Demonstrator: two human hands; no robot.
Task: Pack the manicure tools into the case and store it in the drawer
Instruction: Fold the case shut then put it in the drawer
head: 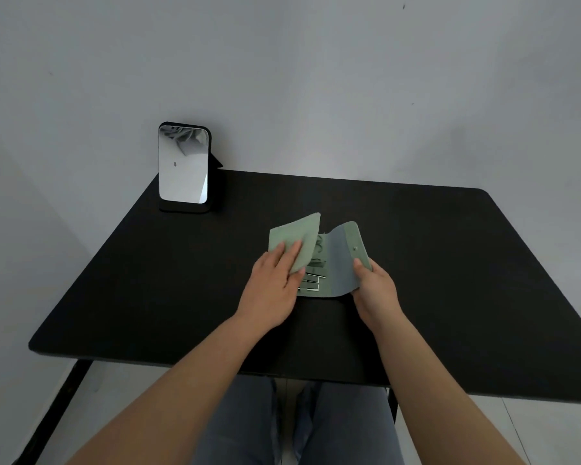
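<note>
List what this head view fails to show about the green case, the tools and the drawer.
- Metal manicure tools inside the soft green fold-over case: mostly hidden by the left flap and the left hand; too small to count or identify.
- Drawer: not visible anywhere; the black table shows only its top.
- Right hand: its fingertips are hidden behind the snap flap.
- Upright mirror: its reflection is unclear.
</note>
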